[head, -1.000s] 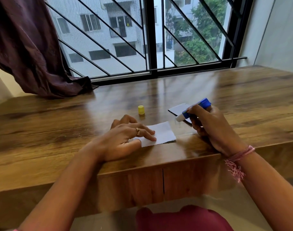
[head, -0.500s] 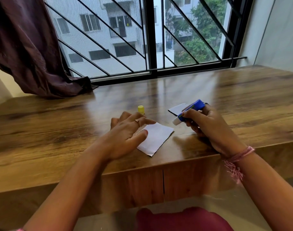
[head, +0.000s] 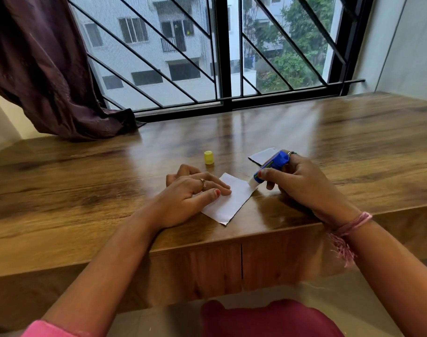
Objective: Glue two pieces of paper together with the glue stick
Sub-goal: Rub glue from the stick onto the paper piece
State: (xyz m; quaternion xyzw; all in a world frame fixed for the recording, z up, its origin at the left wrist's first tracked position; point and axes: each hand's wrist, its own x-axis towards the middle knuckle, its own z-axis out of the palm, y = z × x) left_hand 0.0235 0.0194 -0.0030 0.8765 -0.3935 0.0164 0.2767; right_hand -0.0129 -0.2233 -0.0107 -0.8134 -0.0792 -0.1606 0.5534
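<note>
Near paper piece (head: 229, 201): flat at table (head: 353, 147) near edge, pinned by straight-fingered left hand (head: 190, 195); right hand (head: 297, 183) grips uncapped glue stick (head: 270, 166) at its right corner, where unpinned paper risks dragging or creasing.

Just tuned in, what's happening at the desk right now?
A person is gluing paper. The left hand presses a white paper piece flat on the wooden desk. The right hand grips the blue glue stick, its tip at the paper's right corner. A second paper piece lies behind it, and the yellow cap stands apart.
</note>
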